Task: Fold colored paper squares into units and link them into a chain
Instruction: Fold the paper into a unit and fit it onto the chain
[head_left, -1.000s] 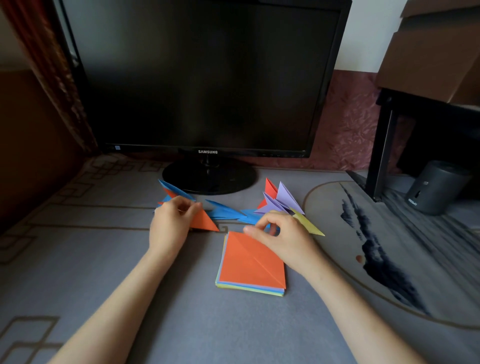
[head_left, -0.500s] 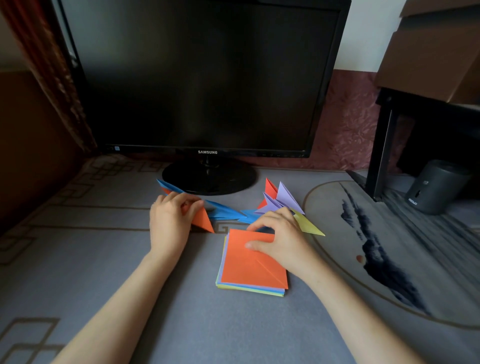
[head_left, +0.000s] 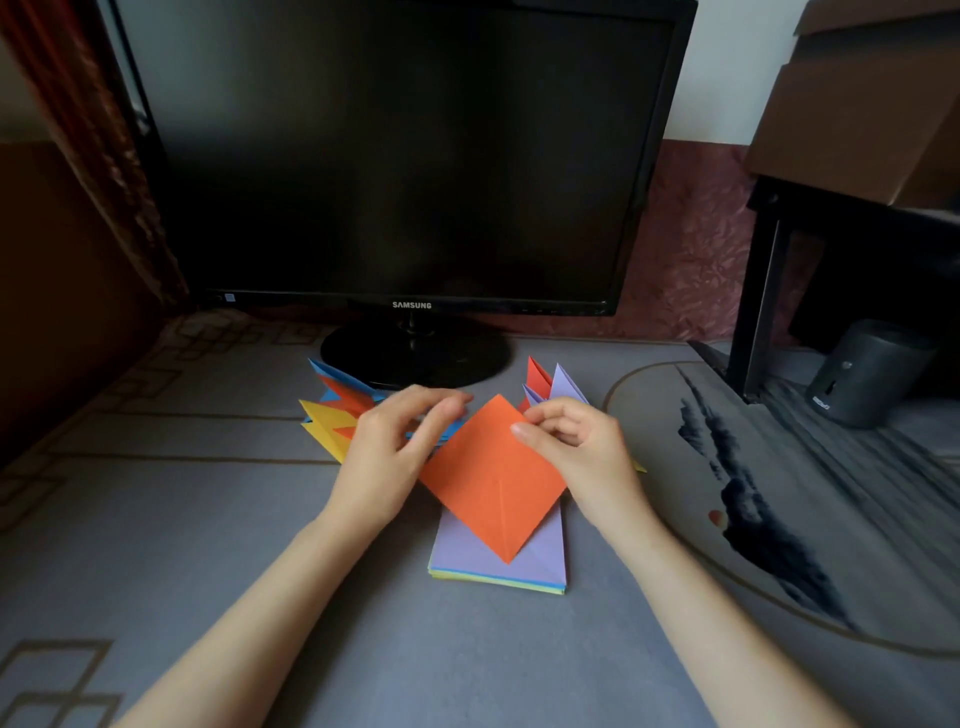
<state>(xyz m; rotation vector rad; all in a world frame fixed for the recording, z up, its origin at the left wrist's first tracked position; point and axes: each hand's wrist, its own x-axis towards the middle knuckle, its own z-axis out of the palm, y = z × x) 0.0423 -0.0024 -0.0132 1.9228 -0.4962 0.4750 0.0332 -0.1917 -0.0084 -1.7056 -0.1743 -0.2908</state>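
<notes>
The fingers (head_left: 524, 430) of the right hand (head_left: 582, 452) pinch the top right edge of the orange paper square (head_left: 488, 478). The fingers (head_left: 441, 410) of the left hand (head_left: 387, 457) are bent and reach to the top left edge of the same square. They look blurry, so I cannot tell if they grip the paper or only come close to it.

The orange paper square is held up like a diamond, one point up and one point down. A fold line runs down its middle. It hangs just over the stack of paper squares (head_left: 467, 551), which has a purple sheet on top and lies on the grey surface (head_left: 208, 545).

Behind the hands lie the folded units. The yellow, orange and blue ones (head_left: 327, 423) are on the left. The red and purple ones (head_left: 563, 384) are on the right, near the foot of the black monitor (head_left: 405, 156).

What could go wrong? With only one sure pinch, the square could sag or twist. Then the next fold might go crooked, and a crooked unit may not slot in well. A hand could also bump the folded units and pull them apart.

The hands hide the middle of the folded units, so I cannot see if both sides join up.
</notes>
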